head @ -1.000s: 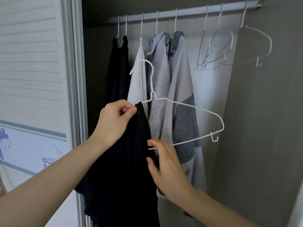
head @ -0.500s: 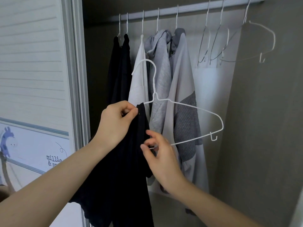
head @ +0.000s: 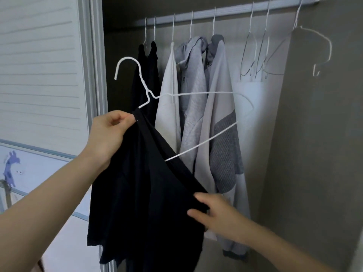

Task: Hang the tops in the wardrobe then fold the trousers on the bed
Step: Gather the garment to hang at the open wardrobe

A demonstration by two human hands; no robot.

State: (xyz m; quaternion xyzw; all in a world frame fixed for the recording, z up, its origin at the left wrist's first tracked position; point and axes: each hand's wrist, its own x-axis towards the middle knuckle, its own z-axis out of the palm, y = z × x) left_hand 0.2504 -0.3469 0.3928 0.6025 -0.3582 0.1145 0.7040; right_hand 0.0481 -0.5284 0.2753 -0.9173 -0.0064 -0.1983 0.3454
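Two hands work one black top (head: pixel 145 193) in front of the open wardrobe. From the head camera, the left hand (head: pixel 107 134) pinches the top's upper edge, just below the neck of a white wire hanger (head: pixel 149 95) whose left shoulder sits inside the fabric. The hanger's bare right half juts out right of that pinch. Lower right, the right hand (head: pixel 212 213) holds the cloth's stretched edge, fingers curled on it. Above both grips runs the rail (head: pixel 225 12), carrying hung tops and bare hangers.

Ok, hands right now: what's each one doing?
Left hand: pinching the black top at the white hanger.
Right hand: gripping the black top's edge.
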